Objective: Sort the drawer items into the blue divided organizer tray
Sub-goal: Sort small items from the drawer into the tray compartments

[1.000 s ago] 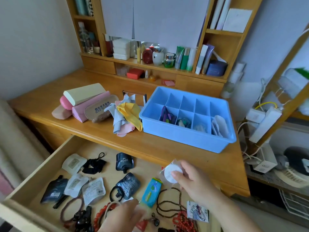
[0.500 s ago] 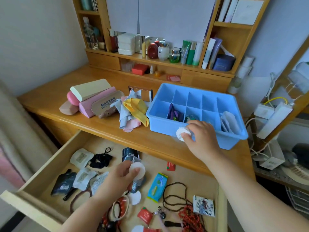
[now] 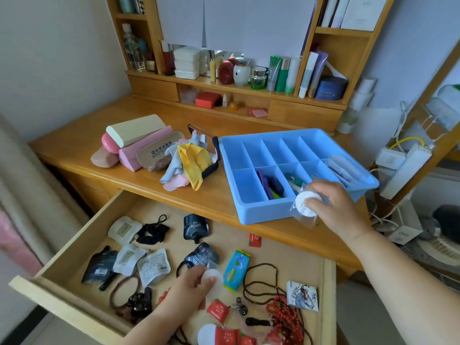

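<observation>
My right hand (image 3: 334, 207) pinches a round white pad in a clear wrapper (image 3: 305, 204), fingers curled on it, held over the front edge of the blue organizer tray (image 3: 258, 215), near the tray's front right corner. The tray sits on the desk top (image 3: 139, 192) at its right end, close to the front edge. Its front row holds purple and dark items (image 3: 270, 186) in the second compartment from the left; flat white packets (image 3: 344, 168) fill the rightmost compartment.

My left hand (image 3: 191, 288) is down in the open drawer (image 3: 67, 292), fingers curled round a second round white pad (image 3: 212, 282), near the drawer's front edge at mid-width. Just right of it lies a blue wipes pack (image 3: 236, 268). Dark and white sachets (image 3: 124, 262) lie toward the drawer's left side, a black scrunchie (image 3: 151, 232) near its back left, red and brown bead strings (image 3: 281, 312) at the front right.

On the desk top left of the tray: a heap of cloths (image 3: 189, 165) and several glasses cases (image 3: 134, 145).
</observation>
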A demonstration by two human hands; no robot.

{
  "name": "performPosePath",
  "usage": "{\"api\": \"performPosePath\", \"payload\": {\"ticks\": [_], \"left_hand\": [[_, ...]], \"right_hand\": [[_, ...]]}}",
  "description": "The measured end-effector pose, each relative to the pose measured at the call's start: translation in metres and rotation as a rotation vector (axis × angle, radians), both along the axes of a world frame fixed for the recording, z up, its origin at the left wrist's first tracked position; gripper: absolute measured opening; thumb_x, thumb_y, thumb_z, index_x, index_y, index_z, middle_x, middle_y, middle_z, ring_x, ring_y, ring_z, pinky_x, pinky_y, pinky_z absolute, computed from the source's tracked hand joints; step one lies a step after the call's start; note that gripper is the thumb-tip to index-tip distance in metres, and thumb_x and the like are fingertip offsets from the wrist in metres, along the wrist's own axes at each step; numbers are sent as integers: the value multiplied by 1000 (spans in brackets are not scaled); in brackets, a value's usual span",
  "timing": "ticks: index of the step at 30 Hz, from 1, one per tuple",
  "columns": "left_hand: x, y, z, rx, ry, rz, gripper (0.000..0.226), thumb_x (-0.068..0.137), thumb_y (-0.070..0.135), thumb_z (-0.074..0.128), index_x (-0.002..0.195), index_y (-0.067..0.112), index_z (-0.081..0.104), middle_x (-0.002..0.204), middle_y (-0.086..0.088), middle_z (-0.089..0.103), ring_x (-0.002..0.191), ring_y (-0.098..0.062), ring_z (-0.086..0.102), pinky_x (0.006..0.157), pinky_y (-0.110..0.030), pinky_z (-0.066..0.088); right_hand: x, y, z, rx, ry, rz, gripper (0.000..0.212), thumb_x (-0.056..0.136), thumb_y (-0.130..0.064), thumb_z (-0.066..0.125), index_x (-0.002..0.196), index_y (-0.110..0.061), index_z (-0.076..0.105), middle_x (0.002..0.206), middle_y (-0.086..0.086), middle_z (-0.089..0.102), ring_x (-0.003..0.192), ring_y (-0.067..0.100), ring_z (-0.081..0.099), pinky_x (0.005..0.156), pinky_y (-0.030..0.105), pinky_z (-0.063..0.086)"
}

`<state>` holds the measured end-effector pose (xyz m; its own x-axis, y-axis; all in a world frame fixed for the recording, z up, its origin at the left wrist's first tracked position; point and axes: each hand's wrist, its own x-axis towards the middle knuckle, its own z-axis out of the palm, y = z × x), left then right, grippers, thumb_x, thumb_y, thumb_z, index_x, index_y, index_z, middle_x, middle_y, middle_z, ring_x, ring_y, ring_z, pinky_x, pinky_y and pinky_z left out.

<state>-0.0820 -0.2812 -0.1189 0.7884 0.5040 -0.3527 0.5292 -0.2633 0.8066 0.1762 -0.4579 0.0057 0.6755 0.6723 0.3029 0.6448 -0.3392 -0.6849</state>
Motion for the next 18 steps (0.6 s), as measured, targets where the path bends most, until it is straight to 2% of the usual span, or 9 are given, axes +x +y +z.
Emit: {"api": "performPosePath", "payload": {"ticks": [3, 5, 6, 8, 10, 12, 13, 15, 18], "left_hand": [[-7, -5, -14, -4, 74, -45, 5, 94, 19, 53, 98, 21, 57, 54, 1, 60, 41, -5, 52, 48, -16, 42], [-9, -6, -18, 0, 119, -107, 6, 93, 19, 54, 95, 23, 58, 66, 2, 61, 44, -5, 54, 52, -19, 45], [-9, -6, -20, 7, 137, -141, 7, 92, 20, 55, 90, 27, 58, 70, 4, 60, 46, -4, 54, 53, -19, 46], [-8, -7, -23, 44, 179, -217, 13, 91, 25, 57, 86, 36, 56, 79, 8, 61, 58, -1, 57, 59, -15, 47], [-7, -8, -27, 95, 204, -294, 10, 91, 30, 57, 91, 40, 55, 90, 12, 63, 77, 2, 57, 69, -10, 44], [-6, -9, -31, 132, 211, -339, 8, 91, 35, 56, 98, 40, 57, 92, 15, 62, 82, 3, 55, 72, -9, 43], [-5, -10, -32, 148, 220, -363, 11, 92, 39, 54, 101, 38, 60, 92, 15, 63, 84, 1, 57, 73, -11, 44], [-1, -11, -34, 226, 219, -374, 20, 92, 46, 50, 100, 35, 65, 92, 16, 66, 84, 0, 60, 76, -18, 49], [14, 5, -29, 466, 102, -178, 17, 91, 39, 51, 98, 33, 65, 96, 18, 62, 86, -2, 59, 71, -17, 48]], "right_hand": [[-1, -6, 1, -83, 32, 23, 18, 76, -13, 58, 74, 5, 60, 84, 12, 60, 83, 25, 53, 73, 32, 41], [-12, -12, 1, -57, -82, -27, 3, 80, -5, 64, 78, -3, 64, 107, 2, 61, 102, 14, 50, 86, 17, 34], [-21, -14, 0, -18, -177, -57, 4, 80, -9, 65, 78, -5, 64, 110, 0, 59, 104, 13, 49, 88, 18, 32], [-45, -21, -12, 55, -284, -48, 11, 79, -24, 60, 78, -14, 63, 97, -3, 60, 92, 11, 51, 80, 23, 38], [-72, -27, -38, -41, -134, 55, 8, 79, -33, 58, 73, -27, 57, 76, -11, 58, 71, 6, 52, 64, 22, 42], [-96, -31, -77, -336, 137, 129, 13, 79, -36, 63, 71, -28, 58, 64, -10, 55, 59, 2, 48, 55, 20, 38], [-105, -32, -97, -456, 247, 141, 16, 79, -37, 65, 72, -24, 59, 63, -9, 53, 56, 1, 45, 55, 20, 35], [-117, -34, -129, -564, 432, 139, 28, 76, -41, 67, 73, -16, 54, 62, -7, 47, 55, 2, 39, 57, 24, 31], [-125, -28, -148, -675, 462, 170, 37, 71, -48, 66, 75, -14, 52, 64, -8, 47, 58, 5, 41, 57, 29, 28]]}}
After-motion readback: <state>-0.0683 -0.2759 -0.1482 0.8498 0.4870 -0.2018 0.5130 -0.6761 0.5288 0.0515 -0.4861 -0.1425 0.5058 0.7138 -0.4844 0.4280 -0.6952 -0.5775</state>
